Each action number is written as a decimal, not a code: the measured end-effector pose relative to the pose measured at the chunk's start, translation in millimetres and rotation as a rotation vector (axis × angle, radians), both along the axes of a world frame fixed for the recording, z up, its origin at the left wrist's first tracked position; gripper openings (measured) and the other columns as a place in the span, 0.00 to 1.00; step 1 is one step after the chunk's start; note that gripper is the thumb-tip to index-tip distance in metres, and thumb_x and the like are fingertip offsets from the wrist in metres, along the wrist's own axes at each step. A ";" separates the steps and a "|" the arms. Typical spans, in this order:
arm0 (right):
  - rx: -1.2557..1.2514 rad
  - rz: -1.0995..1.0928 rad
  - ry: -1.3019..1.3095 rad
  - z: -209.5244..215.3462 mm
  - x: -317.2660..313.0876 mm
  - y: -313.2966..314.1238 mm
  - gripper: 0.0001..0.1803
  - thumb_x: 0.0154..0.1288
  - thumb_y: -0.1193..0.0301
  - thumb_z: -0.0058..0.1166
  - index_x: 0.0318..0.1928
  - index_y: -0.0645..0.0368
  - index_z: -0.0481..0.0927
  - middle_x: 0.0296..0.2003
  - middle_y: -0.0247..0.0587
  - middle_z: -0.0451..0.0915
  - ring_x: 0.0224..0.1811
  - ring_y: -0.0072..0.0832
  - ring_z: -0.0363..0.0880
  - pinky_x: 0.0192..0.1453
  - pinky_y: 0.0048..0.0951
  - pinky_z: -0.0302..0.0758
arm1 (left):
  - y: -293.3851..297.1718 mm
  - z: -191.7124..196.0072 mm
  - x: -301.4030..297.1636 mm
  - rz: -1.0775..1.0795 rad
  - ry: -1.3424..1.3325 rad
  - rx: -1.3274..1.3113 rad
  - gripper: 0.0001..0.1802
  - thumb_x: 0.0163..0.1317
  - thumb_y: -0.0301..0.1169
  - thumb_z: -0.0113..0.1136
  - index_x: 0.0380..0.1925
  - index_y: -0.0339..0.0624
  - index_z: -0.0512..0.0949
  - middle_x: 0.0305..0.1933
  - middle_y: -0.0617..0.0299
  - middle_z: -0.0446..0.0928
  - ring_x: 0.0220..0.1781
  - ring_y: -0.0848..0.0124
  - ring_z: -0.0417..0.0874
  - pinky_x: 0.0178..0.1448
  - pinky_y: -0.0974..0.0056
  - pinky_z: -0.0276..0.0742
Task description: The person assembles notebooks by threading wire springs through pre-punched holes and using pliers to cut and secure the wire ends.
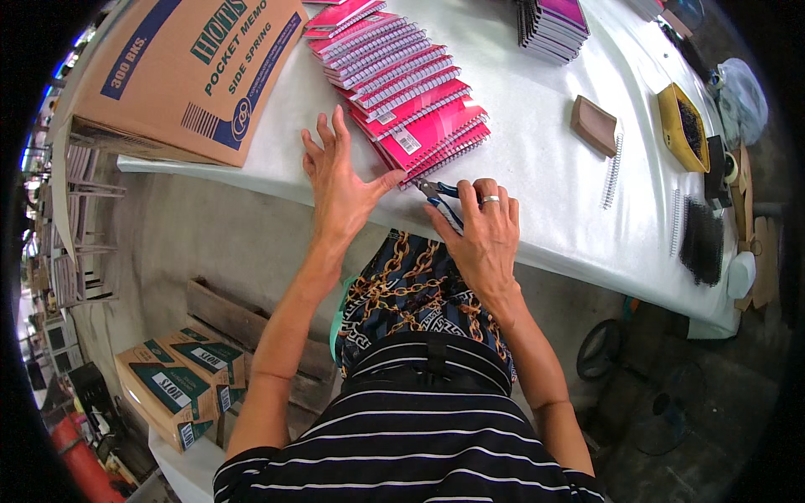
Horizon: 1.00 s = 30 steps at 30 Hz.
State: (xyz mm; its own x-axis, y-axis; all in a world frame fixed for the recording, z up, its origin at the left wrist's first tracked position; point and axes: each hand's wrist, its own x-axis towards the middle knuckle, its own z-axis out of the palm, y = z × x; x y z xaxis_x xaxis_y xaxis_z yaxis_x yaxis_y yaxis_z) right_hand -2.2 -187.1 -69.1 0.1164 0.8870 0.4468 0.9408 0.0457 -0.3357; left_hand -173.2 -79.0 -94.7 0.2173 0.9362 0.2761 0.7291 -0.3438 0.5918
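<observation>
A long row of pink spiral notebooks (432, 126) leans in overlapping layers across the white-covered table (537, 197). My left hand (342, 172) has its fingers spread, and its thumb touches the near corner of the front notebook. Blue-handled pliers (444, 201) are in my right hand (486, 230), which wears a ring. The jaws of the pliers meet the end of the wire spiral at that same corner. Whether they are closed on the wire is too small to tell.
A large cardboard box (193, 75) stands at the left. Another notebook stack (553, 29) is at the back. Rightward lie a brown block (594, 126), a loose wire spiral (613, 172), a yellow container (683, 126) and a dark pile of spirals (702, 241). Smaller cartons (180, 381) sit lower left.
</observation>
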 end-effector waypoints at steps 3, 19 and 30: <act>0.007 0.005 -0.023 -4.5 1.1 0.2 0.24 0.53 0.58 0.69 0.43 0.63 0.78 0.37 0.44 0.74 0.41 0.37 0.72 0.43 0.38 0.66 | 1.2 -1.2 -0.3 -0.014 -0.042 -0.022 0.65 0.43 0.57 0.75 0.75 0.50 0.46 0.77 0.37 0.48 0.77 0.32 0.37 0.75 0.33 0.36; -0.026 0.116 0.151 2.7 14.9 12.1 0.15 0.58 0.62 0.66 0.32 0.62 0.79 0.24 0.40 0.74 0.23 0.34 0.75 0.28 0.36 0.72 | -1.4 -3.9 -5.5 -0.130 -0.097 -0.043 0.60 0.48 0.48 0.74 0.75 0.49 0.46 0.77 0.41 0.49 0.78 0.34 0.39 0.74 0.32 0.35; -0.180 0.169 0.353 16.1 28.2 20.0 0.22 0.64 0.56 0.60 0.25 0.64 0.79 0.24 0.45 0.80 0.24 0.43 0.80 0.28 0.40 0.75 | -4.8 13.4 7.4 -0.248 -0.081 0.213 0.58 0.44 0.40 0.77 0.74 0.49 0.53 0.78 0.49 0.48 0.78 0.35 0.40 0.74 0.35 0.43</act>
State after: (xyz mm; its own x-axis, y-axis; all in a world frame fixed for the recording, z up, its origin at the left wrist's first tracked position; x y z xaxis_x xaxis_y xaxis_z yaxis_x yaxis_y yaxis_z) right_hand 26.0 -167.2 -53.0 0.0807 0.9669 0.2421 0.7508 0.1007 -0.6528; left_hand -165.9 -83.8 -81.3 0.4004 0.7772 0.4854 0.5612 -0.6267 0.5406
